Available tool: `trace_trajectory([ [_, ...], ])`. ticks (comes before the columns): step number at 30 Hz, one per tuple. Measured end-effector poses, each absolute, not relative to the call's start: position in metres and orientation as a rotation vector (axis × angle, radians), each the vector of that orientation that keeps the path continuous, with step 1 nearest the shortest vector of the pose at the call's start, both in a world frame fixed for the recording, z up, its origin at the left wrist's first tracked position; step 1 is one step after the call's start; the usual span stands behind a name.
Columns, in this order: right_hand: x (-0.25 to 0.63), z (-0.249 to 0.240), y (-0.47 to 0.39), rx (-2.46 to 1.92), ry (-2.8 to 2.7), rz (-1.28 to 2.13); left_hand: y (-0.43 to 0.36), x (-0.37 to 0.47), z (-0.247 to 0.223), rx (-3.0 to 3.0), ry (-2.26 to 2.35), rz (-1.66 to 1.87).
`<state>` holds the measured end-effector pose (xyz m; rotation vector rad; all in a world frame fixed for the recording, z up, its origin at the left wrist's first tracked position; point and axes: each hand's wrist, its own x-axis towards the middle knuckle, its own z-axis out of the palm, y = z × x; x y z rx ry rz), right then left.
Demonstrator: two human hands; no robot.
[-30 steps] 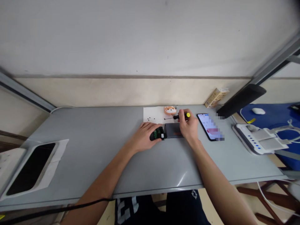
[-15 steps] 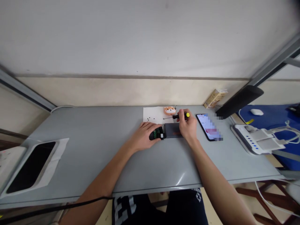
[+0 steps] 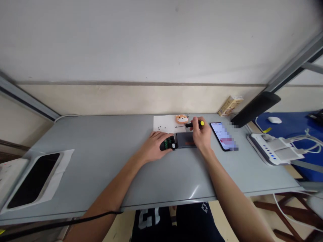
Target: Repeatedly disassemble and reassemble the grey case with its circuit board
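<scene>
On the grey desk, my left hand (image 3: 154, 147) grips a black part with a green circuit board (image 3: 169, 143). The board's right end meets a dark grey box-shaped case (image 3: 186, 139). My right hand (image 3: 202, 135) holds a screwdriver (image 3: 193, 124) with a black and yellow handle, its thin shaft pointing left above a white sheet of paper. The lower part of this hand rests against the case's right end. Several tiny dark screws (image 3: 159, 127) lie on the white paper (image 3: 165, 121) behind the case.
An orange animal-faced case (image 3: 182, 119) sits at the paper's back right. A lit phone (image 3: 223, 136) lies to the right, near a white power strip (image 3: 268, 149), a black cylinder (image 3: 256, 109) and a small box (image 3: 230, 105). A dark-screened device (image 3: 34, 179) lies far left.
My legs have shifted a little below the desk, and the view has moved very slightly. Both hands keep the same grip on the board part and the screwdriver.
</scene>
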<state>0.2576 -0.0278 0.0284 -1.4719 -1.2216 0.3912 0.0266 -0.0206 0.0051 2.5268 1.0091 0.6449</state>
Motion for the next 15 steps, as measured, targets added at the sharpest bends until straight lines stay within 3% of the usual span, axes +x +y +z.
trace_trajectory([
  [15, 0.2549, 0.0227, -0.0208, -1.322, -0.987, 0.584, -0.0184, 0.0268, 0.0035, 2.524, 1.004, 0.639],
])
